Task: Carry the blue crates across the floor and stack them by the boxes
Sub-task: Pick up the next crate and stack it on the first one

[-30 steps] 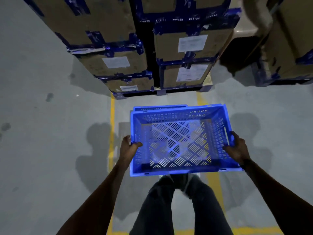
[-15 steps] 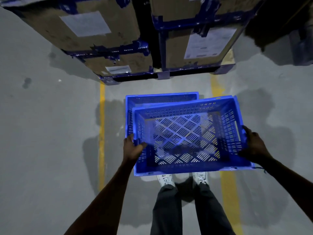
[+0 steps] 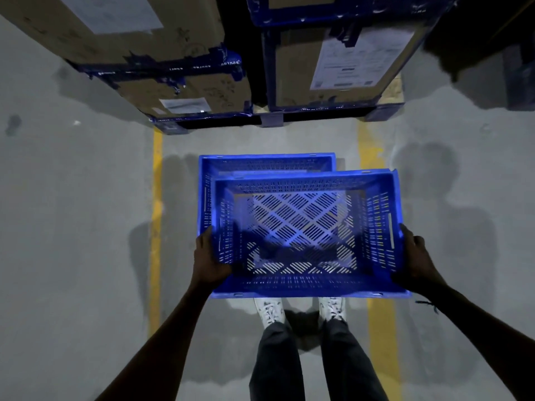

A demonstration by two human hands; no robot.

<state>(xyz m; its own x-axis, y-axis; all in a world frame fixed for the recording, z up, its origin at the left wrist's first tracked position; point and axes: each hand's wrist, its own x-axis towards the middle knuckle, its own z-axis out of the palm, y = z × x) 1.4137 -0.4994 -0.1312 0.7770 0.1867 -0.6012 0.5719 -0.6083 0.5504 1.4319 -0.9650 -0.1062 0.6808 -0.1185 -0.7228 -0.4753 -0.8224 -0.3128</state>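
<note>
Head view: left hand (image 3: 209, 256) grips the left wall of a blue slotted plastic crate (image 3: 301, 235), right hand (image 3: 414, 257) grips its right wall, both fingers curled on the rim. Crate held level above the grey concrete floor (image 3: 72, 227), centre frame. Second blue plastic crate (image 3: 260, 164) sits on the floor beneath it, peeking out at 11 o'clock, offset. Brown cardboard boxes with blue tape (image 3: 179, 88) stacked at 12 o'clock, near the crates. Yellow floor lines (image 3: 157, 198) at 9 and 3 o'clock. White shoes (image 3: 270, 311) at 6 o'clock.
</note>
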